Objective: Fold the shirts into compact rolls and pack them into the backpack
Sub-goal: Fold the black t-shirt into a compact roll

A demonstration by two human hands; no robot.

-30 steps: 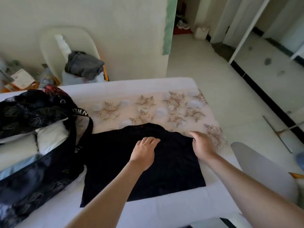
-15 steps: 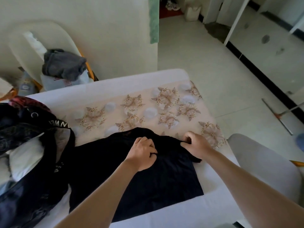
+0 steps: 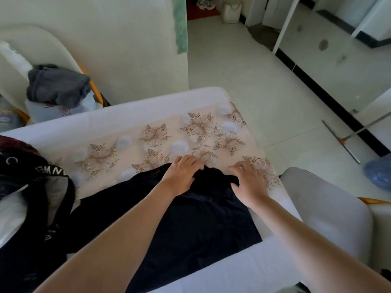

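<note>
Counter (image 3: 131, 115) padded in white, with a floral cloth (image 3: 154, 136) laid over its far half. On the near part of the counter, a black shirt (image 3: 190, 225) spread flat, its far edge overlapping the floral cloth and bunched into a low ridge under the 2 hands. On that ridge, the left grip (image 3: 182, 173), palm down, fingers bent over the gathered fabric and closed onto it. Just beside it, at the far right corner of the black shirt, the right grip (image 3: 248, 181), palm down, fingers loosely bent and a little spread, heel of the hand on the dark fabric. Thumb hidden there, so no telling whether any cloth is pinched or merely pressed. Both forearms stretched out over the black shirt from the near edge.

At the left end of the counter, a backpack (image 3: 25, 261), black with white lettering on a strap, lying open and touching the left side of the black shirt. Pale bundles inside it, too unclear to name.

Behind the counter on the left, a white chair (image 3: 42, 45) carrying a crumpled grey garment (image 3: 57, 85). At the wall corner, a green towel (image 3: 181, 26) hanging down. To the right, a grey chair (image 3: 328, 208) close against the counter, and farther off a long-handled floor wiper (image 3: 349, 142) on the tiled floor.
</note>
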